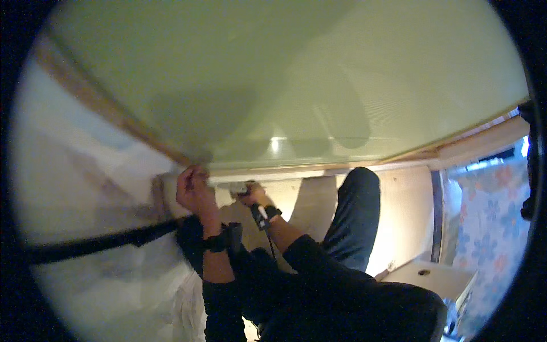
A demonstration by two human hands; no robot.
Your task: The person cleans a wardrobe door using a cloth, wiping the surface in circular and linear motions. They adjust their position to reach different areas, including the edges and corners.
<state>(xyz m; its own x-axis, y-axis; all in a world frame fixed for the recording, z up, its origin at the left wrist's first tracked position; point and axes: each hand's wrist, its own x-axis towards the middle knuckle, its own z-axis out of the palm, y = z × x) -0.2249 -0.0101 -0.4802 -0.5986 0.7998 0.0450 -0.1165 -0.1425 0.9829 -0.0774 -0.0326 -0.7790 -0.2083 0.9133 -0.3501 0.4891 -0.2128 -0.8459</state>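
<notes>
A large pale green glossy panel point(273, 85) with a wooden strip along its edge fills the upper part of the view. At the panel's lower left edge, my left hand point(195, 188) is raised with its fingers curled together by the wooden strip point(145, 134). Whatever those fingers pinch is too small or blurred to make out. Close by on the right, my right hand point(254, 194) is wrapped round a grey-and-black handheld tool point(240, 187). The tool points left toward my left hand, just below the panel's edge. Its exact kind is unclear.
My bent knee point(359, 194) stands right of my hands, before a brightly lit pale board point(401, 211). A light box with a round hole point(427, 273) is at lower right, near a flowered curtain point(490, 222). A black strap-like band point(108, 242) crosses the left side.
</notes>
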